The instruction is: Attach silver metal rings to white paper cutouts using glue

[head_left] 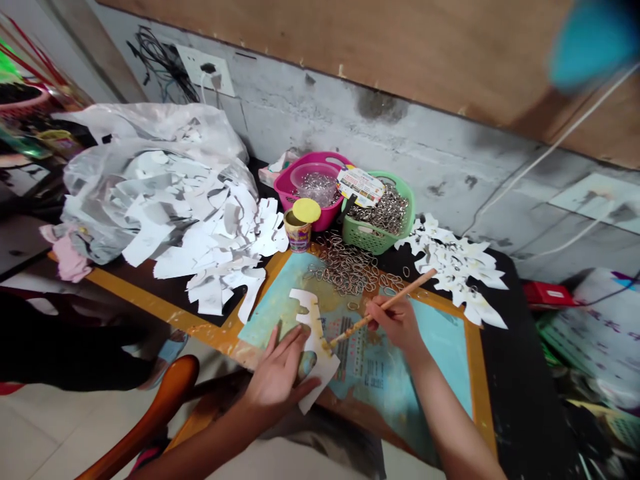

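Note:
My left hand (278,373) lies flat with fingers spread, pressing a white cut-out paper shape (316,340) onto the teal-topped table (440,347). My right hand (397,321) is closed on a wooden-handled brush (385,308), and the brush tip touches the cut-out's right edge. A small glue pot with a yellow lid (300,225) stands behind the cut-out.
A pile of metal rings (347,268) lies behind the work spot. A pink basket (314,187) and a green basket (381,215) hold more rings. White cut-outs are heaped at left (210,247) and at right (457,267). A wooden chair back (150,420) is at lower left.

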Demonstrator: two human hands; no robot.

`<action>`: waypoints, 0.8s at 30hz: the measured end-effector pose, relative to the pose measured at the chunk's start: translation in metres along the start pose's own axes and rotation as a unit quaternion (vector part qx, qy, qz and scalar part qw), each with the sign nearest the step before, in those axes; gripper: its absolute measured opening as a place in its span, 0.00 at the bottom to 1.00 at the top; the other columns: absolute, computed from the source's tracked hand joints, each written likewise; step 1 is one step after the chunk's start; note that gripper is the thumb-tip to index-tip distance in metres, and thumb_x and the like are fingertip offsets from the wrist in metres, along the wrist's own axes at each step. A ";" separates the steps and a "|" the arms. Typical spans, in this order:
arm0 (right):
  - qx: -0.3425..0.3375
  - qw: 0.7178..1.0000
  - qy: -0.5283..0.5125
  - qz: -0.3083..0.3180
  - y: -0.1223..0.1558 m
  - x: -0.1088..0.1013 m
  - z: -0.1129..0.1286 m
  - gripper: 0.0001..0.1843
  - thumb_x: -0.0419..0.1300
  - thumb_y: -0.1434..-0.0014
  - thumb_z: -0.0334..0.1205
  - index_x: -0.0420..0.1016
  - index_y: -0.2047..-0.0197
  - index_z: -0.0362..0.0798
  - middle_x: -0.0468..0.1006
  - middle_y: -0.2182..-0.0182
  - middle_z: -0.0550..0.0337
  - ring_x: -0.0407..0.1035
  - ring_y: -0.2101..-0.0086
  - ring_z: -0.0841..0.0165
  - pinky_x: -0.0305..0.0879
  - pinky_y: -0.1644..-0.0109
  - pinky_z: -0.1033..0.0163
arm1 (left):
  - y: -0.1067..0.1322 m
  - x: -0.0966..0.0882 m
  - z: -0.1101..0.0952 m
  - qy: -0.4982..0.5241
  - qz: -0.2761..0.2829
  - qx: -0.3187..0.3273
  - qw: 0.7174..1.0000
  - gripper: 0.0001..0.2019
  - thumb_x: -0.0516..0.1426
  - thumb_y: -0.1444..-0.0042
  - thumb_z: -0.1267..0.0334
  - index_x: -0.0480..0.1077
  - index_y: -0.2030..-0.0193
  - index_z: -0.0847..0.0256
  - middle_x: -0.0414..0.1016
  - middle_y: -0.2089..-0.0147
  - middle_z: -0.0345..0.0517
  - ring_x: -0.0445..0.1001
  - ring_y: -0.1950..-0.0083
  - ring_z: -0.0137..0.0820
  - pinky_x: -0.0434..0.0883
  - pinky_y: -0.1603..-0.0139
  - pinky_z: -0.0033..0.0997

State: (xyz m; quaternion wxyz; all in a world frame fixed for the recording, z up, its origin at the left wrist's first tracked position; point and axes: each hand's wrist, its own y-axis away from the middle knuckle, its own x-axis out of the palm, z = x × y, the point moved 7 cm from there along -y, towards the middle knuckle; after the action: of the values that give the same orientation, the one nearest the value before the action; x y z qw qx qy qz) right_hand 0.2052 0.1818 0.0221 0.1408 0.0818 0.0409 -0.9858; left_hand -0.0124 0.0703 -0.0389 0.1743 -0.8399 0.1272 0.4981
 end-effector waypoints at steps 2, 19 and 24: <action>0.002 1.000 0.003 0.006 0.005 0.000 0.000 0.22 0.62 0.37 0.54 0.75 0.77 0.49 0.74 0.81 0.61 0.70 0.80 0.69 0.68 0.78 0.67 | -0.001 0.001 0.001 0.003 0.016 -0.006 1.000 0.37 0.63 0.42 0.51 0.53 0.32 0.60 0.71 0.35 0.60 0.65 0.30 0.52 0.46 0.26 0.67; -0.099 0.978 0.112 0.144 0.058 0.006 0.033 0.14 0.56 0.32 0.40 0.75 0.70 0.51 0.77 0.73 0.58 0.72 0.71 0.65 0.66 0.67 0.63 | 0.001 -0.008 -0.014 -0.065 -0.044 0.061 0.995 0.20 0.62 0.39 0.50 0.74 0.47 0.62 0.80 0.45 0.55 0.73 0.38 0.48 0.30 0.24 0.60; -0.094 0.994 0.024 0.045 0.061 -0.014 0.015 0.15 0.56 0.31 0.41 0.77 0.69 0.49 0.77 0.73 0.56 0.73 0.71 0.65 0.68 0.68 0.62 | 0.001 -0.017 -0.019 -0.066 -0.082 0.070 0.992 0.21 0.59 0.37 0.48 0.75 0.48 0.64 0.81 0.48 0.53 0.75 0.40 0.47 0.30 0.23 0.55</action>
State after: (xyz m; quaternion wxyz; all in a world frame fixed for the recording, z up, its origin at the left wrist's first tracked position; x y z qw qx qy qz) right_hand 0.2337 0.1260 0.0360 0.1909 0.0932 0.1326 -0.9681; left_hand -0.0050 0.0622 -0.0157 0.2812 -0.7983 0.0809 0.5263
